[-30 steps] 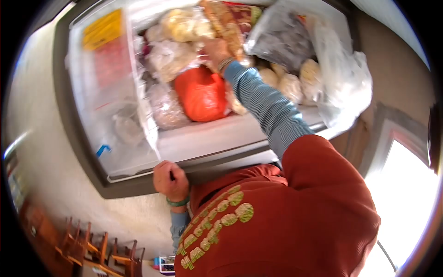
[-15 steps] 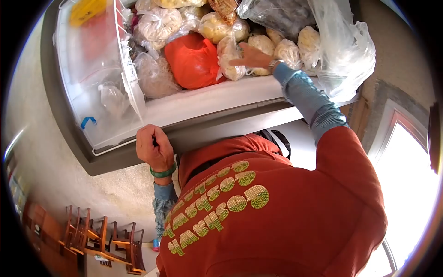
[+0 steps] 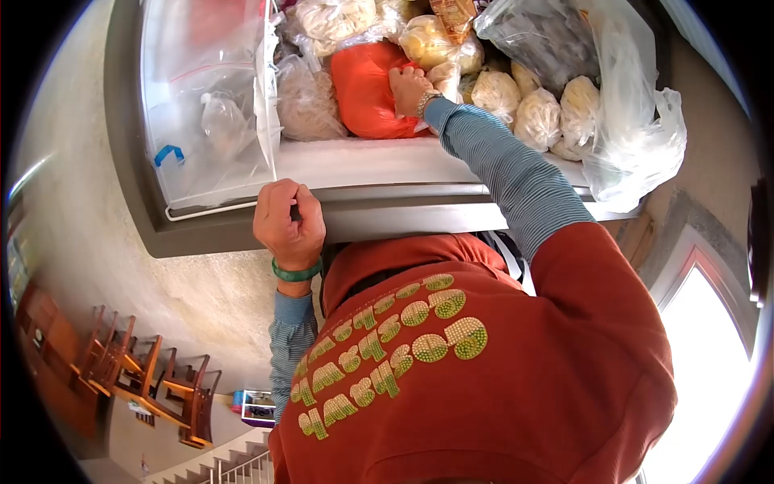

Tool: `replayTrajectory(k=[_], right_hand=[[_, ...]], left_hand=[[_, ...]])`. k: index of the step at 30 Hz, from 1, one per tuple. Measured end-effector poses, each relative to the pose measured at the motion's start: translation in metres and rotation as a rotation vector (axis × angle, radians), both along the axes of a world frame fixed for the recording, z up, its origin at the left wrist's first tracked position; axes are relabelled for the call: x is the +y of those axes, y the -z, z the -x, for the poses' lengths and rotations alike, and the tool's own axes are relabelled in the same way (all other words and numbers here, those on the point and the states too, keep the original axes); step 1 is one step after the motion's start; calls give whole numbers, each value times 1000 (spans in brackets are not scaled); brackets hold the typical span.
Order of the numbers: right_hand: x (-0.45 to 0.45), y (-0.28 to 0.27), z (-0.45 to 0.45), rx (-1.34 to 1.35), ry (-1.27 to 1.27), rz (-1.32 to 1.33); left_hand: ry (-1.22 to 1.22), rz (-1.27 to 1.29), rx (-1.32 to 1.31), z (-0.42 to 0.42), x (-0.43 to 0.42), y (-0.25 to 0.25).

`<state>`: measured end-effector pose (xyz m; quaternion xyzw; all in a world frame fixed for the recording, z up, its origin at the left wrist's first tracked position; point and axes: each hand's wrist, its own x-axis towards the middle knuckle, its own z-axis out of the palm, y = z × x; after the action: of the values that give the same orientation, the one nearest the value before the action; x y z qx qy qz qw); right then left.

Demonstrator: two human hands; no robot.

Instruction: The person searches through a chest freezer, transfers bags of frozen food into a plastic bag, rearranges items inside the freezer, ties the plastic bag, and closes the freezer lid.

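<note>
Inside the chest freezer, my right hand (image 3: pixel 409 91) lies against the right side of a red plastic bag (image 3: pixel 367 93), its fingers curled at the bag's surface. Just right of it is a small clear bag (image 3: pixel 444 79) of pale food. My left hand (image 3: pixel 289 222), with a green bangle at its wrist, is closed at the freezer's front edge (image 3: pixel 387 216), by the corner of the white-framed lid (image 3: pixel 193 161). Whether it grips the frame is hidden. A clear bag of light shreds (image 3: pixel 308 101) sits left of the red bag.
More bags of pale food (image 3: pixel 538 118) and a grey-filled bag (image 3: pixel 548 40) lie to the right. A clear plastic bag (image 3: pixel 633 121) hangs over the right rim. Wooden chairs (image 3: pixel 189 395) stand at lower left, above a stair railing (image 3: pixel 250 468).
My right hand has moved left from the pale food bags to the red bag, its fingers now curled. My left hand stays closed at the edge. The view has shifted.
</note>
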<state>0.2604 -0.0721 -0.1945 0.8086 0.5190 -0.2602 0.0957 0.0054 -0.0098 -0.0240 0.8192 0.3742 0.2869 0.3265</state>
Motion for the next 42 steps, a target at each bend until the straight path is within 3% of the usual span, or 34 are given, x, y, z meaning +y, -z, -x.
replayTrajectory(k=[1, 3, 9, 13, 15, 16, 18, 20, 25, 28, 30, 31, 33, 34, 35, 37, 39, 41, 42], right_hand=[[1, -1, 2, -30, 3, 31], [2, -8, -25, 176, -24, -7], [-8, 14, -48, 242, -123, -146], [-13, 1, -58, 506, 105, -214], [-13, -9, -62, 756, 285, -114], [-7, -24, -62, 759, 287, -113], [10, -51, -62, 984, 554, -55], [34, -55, -47, 1105, 592, -268], [69, -48, -28, 1079, 577, -229], [62, -53, -16, 1033, 534, -245], [54, -54, -11, 941, 304, -446], [49, -64, -8, 937, 316, -456], [39, -82, 0, 1169, 317, -409], [38, -82, -3, 1322, 498, -311], [38, -80, -8, 1326, 504, -320], [40, -75, -20, 1233, 539, -148], [33, -62, -32, 1307, 532, -213], [17, -45, -52, 929, 505, -621], [6, -44, -62, 770, 573, -556]], left_hand=[[-7, 2, 0, 1, -1, -1], [-11, 19, 13, 0, 0, -2], [-55, -7, -22, 0, 0, 1], [-62, -10, -23, -1, 1, -1], [-50, 11, -6, -2, 2, -3], [-49, 12, -3, -2, 1, -2], [-43, -7, 14, -3, 1, 0], [-29, 6, 39, -3, 0, -2], [2, 0, 194, -12, 6, -10], [70, 140, 316, -32, 16, -13], [221, -55, 336, -62, 24, -4], [302, -80, 395, -78, 30, 0], [386, -101, 463, -105, 36, 17], [416, -111, 656, -114, 35, 30], [441, -129, 847, -123, 37, 43], [475, -49, 946, -134, 51, 77], [503, 38, 1044, -139, 55, 94], [450, -58, 1091, -141, 50, 101], [455, -64, 1098, -141, 49, 102]])
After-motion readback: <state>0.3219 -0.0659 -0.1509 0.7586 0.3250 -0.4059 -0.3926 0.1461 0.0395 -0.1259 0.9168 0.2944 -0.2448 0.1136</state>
